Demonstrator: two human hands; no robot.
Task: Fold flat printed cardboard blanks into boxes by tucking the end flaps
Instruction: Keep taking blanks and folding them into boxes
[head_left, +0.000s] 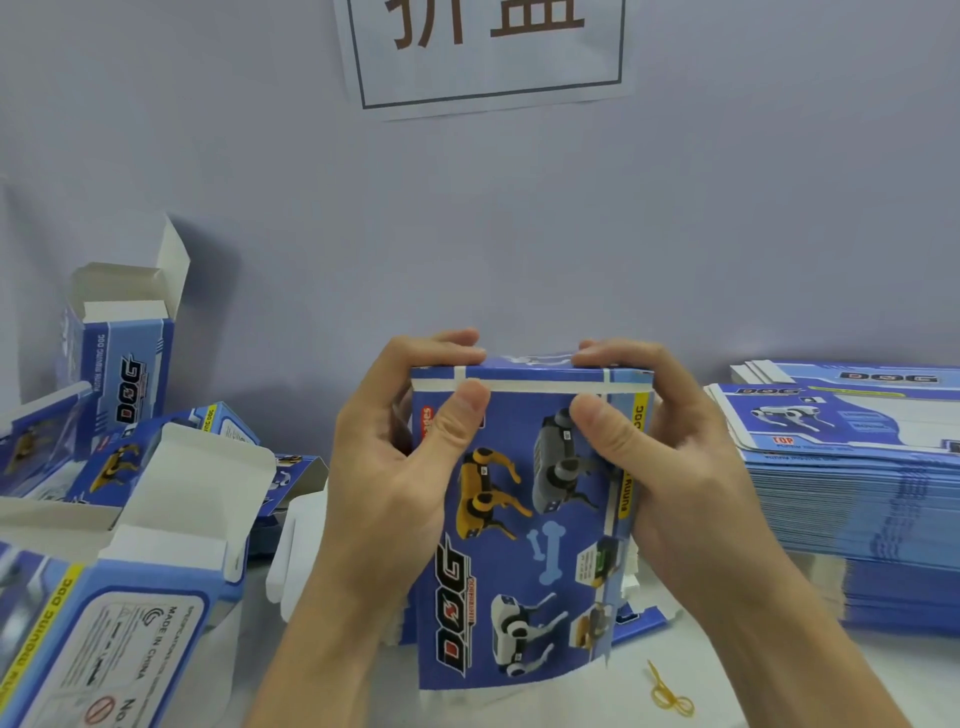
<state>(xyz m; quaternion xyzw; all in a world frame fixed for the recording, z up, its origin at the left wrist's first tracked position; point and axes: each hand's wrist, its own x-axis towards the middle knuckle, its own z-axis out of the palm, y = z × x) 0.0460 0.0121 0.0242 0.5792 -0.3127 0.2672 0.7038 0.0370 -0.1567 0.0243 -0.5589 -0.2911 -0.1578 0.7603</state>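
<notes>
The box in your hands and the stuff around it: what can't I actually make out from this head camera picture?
- Box: its far side and top flap lie behind the left hand and right hand; whether the flap is tucked cannot be told.
- Wall sign: top cut off by the frame edge.
- Flat blank stack: runs off the right edge.
- Label print on the nearest finished box: blurred.

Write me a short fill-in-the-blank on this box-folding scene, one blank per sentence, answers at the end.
1. Both hands, left hand and right hand, grip the ____ end of the blue box.
2. The stack of flat blanks lies on the person's ____ side.
3. The rubber band on the table is ____ in colour.
4. The upright box at the far left has its top flaps ____.

Answers: top; right; yellow; open
</notes>
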